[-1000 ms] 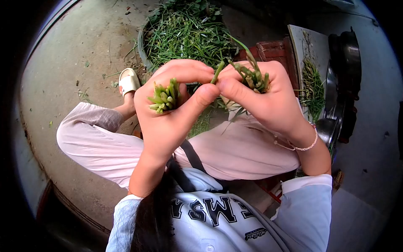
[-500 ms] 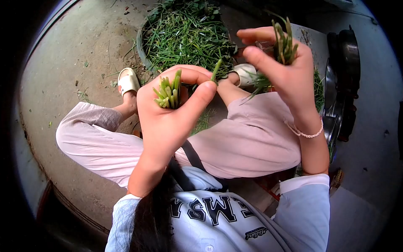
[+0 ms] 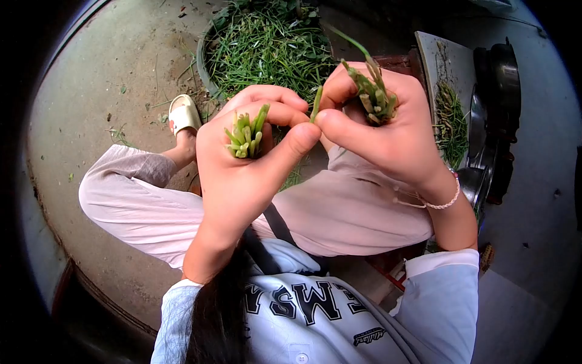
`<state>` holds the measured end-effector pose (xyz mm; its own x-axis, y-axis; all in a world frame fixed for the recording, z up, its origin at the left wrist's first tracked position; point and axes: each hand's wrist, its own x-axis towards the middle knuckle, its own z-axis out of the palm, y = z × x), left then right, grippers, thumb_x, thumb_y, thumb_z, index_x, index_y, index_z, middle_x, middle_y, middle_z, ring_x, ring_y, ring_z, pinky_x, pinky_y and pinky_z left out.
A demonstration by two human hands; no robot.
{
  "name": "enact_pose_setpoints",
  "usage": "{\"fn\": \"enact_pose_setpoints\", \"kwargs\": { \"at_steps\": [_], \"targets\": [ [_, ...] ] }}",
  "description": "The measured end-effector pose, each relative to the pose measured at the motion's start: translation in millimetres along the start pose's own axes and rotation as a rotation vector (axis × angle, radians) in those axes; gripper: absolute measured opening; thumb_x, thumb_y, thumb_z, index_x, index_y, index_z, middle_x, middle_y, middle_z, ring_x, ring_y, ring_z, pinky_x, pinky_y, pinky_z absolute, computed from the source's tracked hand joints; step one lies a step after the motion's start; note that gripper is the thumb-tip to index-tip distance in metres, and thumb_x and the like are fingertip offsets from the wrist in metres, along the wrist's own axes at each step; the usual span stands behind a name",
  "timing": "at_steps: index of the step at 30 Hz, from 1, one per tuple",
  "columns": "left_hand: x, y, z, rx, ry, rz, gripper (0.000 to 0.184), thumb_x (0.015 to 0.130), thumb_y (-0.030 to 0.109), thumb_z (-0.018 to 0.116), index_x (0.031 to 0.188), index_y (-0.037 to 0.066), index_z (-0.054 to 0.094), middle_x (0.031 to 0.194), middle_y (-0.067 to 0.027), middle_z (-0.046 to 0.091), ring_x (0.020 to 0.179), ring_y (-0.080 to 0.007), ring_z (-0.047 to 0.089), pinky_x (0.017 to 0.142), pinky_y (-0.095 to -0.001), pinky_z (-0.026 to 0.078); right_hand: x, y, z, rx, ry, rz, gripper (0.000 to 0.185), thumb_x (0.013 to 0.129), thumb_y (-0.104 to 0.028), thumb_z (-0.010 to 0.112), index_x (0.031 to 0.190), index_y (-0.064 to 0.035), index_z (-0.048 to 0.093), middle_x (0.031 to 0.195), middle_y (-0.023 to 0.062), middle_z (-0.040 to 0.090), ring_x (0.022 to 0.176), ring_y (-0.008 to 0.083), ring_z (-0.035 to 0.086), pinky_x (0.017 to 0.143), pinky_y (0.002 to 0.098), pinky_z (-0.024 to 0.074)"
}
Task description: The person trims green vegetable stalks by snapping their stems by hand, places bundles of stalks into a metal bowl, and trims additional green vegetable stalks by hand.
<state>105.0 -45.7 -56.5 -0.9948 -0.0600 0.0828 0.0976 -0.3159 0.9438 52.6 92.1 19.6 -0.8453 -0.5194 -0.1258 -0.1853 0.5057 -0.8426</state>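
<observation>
My left hand [image 3: 233,164] is closed around a bunch of chives [image 3: 244,136], their pale ends poking up above the fist. Between its thumb and forefinger stands a single chive stalk [image 3: 316,104], pinched upright. Touching that stalk from the other side are the thumb and forefinger of my right hand [image 3: 388,136]. That hand also wraps a second bunch [image 3: 377,100], rougher and browner at the ends, with one long green leaf sticking out. The lower parts of both bunches are hidden by my hands.
Loose green leaves fill a round basin [image 3: 203,67] on the floor ahead. More chives [image 3: 450,127] lie on a pale board [image 3: 429,60] at the right, beside dark metal pans [image 3: 503,91]. My knees spread below my hands.
My right hand has come down and left with its bunch, and its fingers have closed on the single stalk at my left fingertips. My left hand has barely moved.
</observation>
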Motion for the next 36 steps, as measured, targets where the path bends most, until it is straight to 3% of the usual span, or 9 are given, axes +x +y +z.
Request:
{"fn": "enact_pose_setpoints", "kwargs": {
  "at_steps": [5,7,8,9,11,16,19,25,36],
  "targets": [
    [-1,2,3,0.054,-0.011,0.036,0.008,0.065,0.004,0.065,0.068,0.001,0.059,0.08,-0.0069,0.056,0.071,-0.0106,0.05,0.062,-0.0211,0.038,12,-5,-13,0.214,0.247,0.138,0.011,0.067,-0.01,0.062,0.074,-0.0022,0.058,0.063,-0.0029,0.053,0.055,0.0018,0.045,0.05,0.015,0.0365],
    [-2,2,2,0.02,-0.048,-0.01,0.007,0.067,0.003,0.063,0.07,0.0,0.058,0.08,-0.0074,0.056,0.073,-0.0105,0.051,0.065,-0.0207,0.039,15,-2,-13,0.114,0.367,0.17,0.007,0.074,-0.008,0.054,0.074,-0.0019,0.055,0.049,-0.0078,0.038,0.042,-0.0003,0.026,0.04,0.0174,0.0179],
    [-2,3,3,-0.082,-0.029,-0.09,0.006,0.069,0.003,0.062,0.072,-0.001,0.058,0.081,-0.0073,0.056,0.073,-0.0098,0.05,0.065,-0.0202,0.039,15,0,-21,0.089,0.322,0.197,0.009,0.071,-0.008,0.056,0.078,-0.0014,0.055,0.053,-0.006,0.042,0.046,0.0004,0.035,0.041,0.016,0.0254],
    [-2,3,3,-0.183,-0.01,-0.169,0.006,0.07,0.003,0.061,0.073,-0.001,0.058,0.082,-0.0071,0.056,0.074,-0.0092,0.05,0.065,-0.0196,0.039,15,1,-20,0.089,0.323,0.197,0.009,0.071,-0.008,0.056,0.078,-0.0014,0.055,0.053,-0.006,0.042,0.046,0.0004,0.035,0.041,0.016,0.0254],
    [-1,4,4,-0.213,-0.001,-0.158,0.006,0.072,0.003,0.06,0.074,-0.002,0.057,0.082,-0.0064,0.056,0.073,-0.0084,0.05,0.064,-0.0189,0.038,15,7,-15,0.058,0.326,0.09,0.014,0.066,-0.01,0.064,0.076,-0.0028,0.059,0.065,-0.0018,0.055,0.054,0.002,0.045,0.05,0.015,0.0366],
    [-1,12,2,-0.274,0.018,-0.158,0.007,0.074,0.004,0.059,0.075,-0.003,0.057,0.073,-0.0029,0.056,0.065,-0.0052,0.048,0.058,-0.0163,0.037,7,0,0,0.304,-0.015,0.159,0.012,0.069,-0.004,0.063,0.078,0.0027,0.058,0.068,0.0019,0.057,0.061,0.0054,0.052,0.055,0.0164,0.041],
    [-4,14,-1,-0.241,-0.005,-0.253,0.008,0.075,0.005,0.059,0.076,-0.002,0.057,0.065,0.0005,0.054,0.058,-0.0033,0.046,0.053,-0.0148,0.036,7,0,8,0.417,-0.021,0.212,0.011,0.069,-0.004,0.062,0.076,0.0027,0.058,0.067,0.0017,0.057,0.06,0.0048,0.051,0.054,0.016,0.0403],
    [-3,7,1,-0.073,0.017,-0.077,0.008,0.075,0.005,0.059,0.074,-0.002,0.057,0.062,0.0012,0.054,0.055,-0.0029,0.046,0.049,-0.0146,0.036,9,2,8,0.392,-0.058,0.155,0.008,0.071,-0.003,0.06,0.073,0.0028,0.055,0.066,0.0024,0.056,0.06,0.0063,0.052,0.053,0.0189,0.0422],
    [-4,17,-2,-0.245,-0.03,-0.27,0.01,0.077,0.003,0.052,0.071,-0.003,0.057,0.059,-0.0029,0.055,0.053,-0.0067,0.051,0.049,-0.0172,0.04,6,4,8,0.489,-0.145,0.19,0.009,0.074,-0.006,0.056,0.072,0.0014,0.052,0.069,0.0021,0.05,0.063,0.0068,0.045,0.056,0.0198,0.037]
  ]
}}
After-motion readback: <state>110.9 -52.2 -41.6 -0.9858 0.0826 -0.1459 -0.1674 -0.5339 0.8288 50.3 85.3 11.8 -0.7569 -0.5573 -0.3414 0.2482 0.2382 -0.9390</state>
